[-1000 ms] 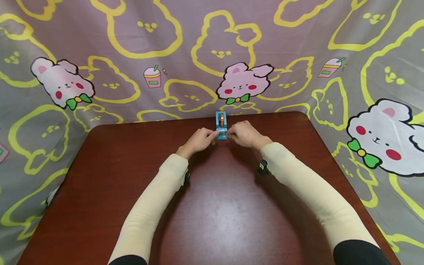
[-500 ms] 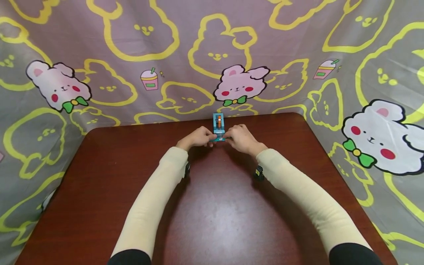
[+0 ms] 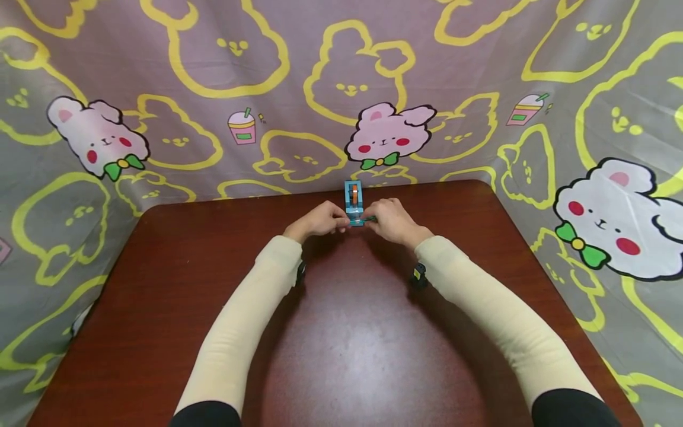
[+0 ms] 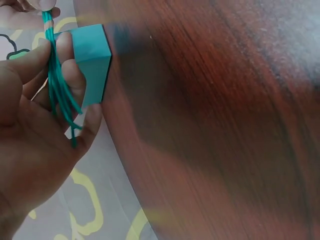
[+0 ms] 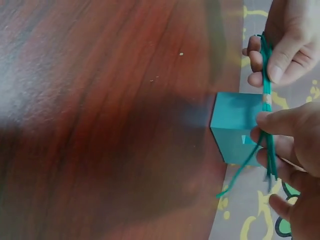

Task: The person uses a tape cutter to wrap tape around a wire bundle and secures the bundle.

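Note:
Between my two hands is a thin bundle of green cord-like strands (image 5: pixel 266 60), wrapped in the middle by a narrow pale band (image 5: pixel 267 99). My left hand (image 3: pixel 322 219) pinches one half between thumb and fingers; loose strand ends fan across its fingers in the left wrist view. On the other side of the band, my right hand (image 3: pixel 393 219) pinches the other half with thumb and forefinger, and one strand bends away from the rest. Just behind the hands stands a blue tape dispenser (image 3: pixel 347 204) with an orange wheel (image 3: pixel 354 194); the fingers partly hide it in the wrist views.
The dark red-brown wooden table (image 3: pixel 352 332) has rounded far corners. A grey curtain (image 3: pixel 299 107) with yellow outlines and white rabbits hangs right behind its far edge and along both sides. Small pale specks (image 5: pixel 181 54) lie on the wood.
Both hands stay close together in front of the dispenser and shift only slightly. In the head view, a green strand end now shows beside the right hand's fingers.

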Motion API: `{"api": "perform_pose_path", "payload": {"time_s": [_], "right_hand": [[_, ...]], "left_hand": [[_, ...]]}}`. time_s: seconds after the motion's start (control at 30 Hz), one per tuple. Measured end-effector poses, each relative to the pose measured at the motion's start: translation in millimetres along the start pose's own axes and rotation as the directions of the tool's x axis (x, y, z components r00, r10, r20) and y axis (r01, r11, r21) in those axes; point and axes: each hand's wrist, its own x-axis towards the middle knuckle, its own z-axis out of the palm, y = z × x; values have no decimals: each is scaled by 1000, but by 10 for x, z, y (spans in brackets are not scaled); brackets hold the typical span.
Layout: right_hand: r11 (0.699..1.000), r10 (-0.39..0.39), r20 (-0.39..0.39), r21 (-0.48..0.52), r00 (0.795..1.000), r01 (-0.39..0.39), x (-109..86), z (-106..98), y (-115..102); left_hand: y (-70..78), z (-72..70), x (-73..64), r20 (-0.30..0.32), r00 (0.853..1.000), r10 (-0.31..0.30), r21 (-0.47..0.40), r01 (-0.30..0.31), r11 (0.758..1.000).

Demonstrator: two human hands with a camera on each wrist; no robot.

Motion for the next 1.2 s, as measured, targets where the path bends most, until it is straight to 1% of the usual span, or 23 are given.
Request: {"api": "perform_pose_path", "payload": {"time_s": [0.13, 0.2, 0.27, 0.37, 0.47, 0.63, 0.77, 0.87, 0.93, 1.13, 1.2], "right_hand": [[994, 50, 40, 92, 998, -54, 53, -38, 21], [988, 78, 62, 130, 995, -85, 80, -56, 31], [978, 99, 91, 172, 991, -114, 105, -71, 43], [963, 113, 150, 226, 982, -146, 149, -84, 70], [949, 105, 202, 274, 974, -159, 191, -76, 113], [933, 88, 245, 318, 965, -166, 230, -43, 178], [922, 91, 253, 344, 963, -177, 238, -27, 182], [916, 91, 251, 360, 964, -180, 246, -19, 176], [915, 94, 251, 360, 963, -183, 249, -15, 177], [924, 104, 246, 334, 964, -185, 253, -5, 177], [929, 109, 240, 320, 965, -185, 256, -8, 163]], "left_hand": [[-22, -11, -3, -46, 999, 8, 20, -7, 1000], [-26, -13, -12, -73, 997, 23, 51, -19, 999], [-33, -14, -15, -106, 993, 46, 105, -35, 994], [-30, -11, -34, -156, 984, 90, 208, -57, 977], [-36, 4, -48, -194, 972, 132, 288, -72, 955], [-69, 52, -38, -239, 950, 199, 357, -104, 928], [-92, 81, -32, -264, 935, 235, 421, -108, 901], [-101, 94, -40, -279, 928, 249, 455, -100, 885], [-101, 104, -46, -286, 925, 251, 465, -95, 880], [-103, 123, -54, -291, 927, 235, 483, -70, 873], [-105, 119, -55, -293, 930, 221, 473, -59, 879]]}}
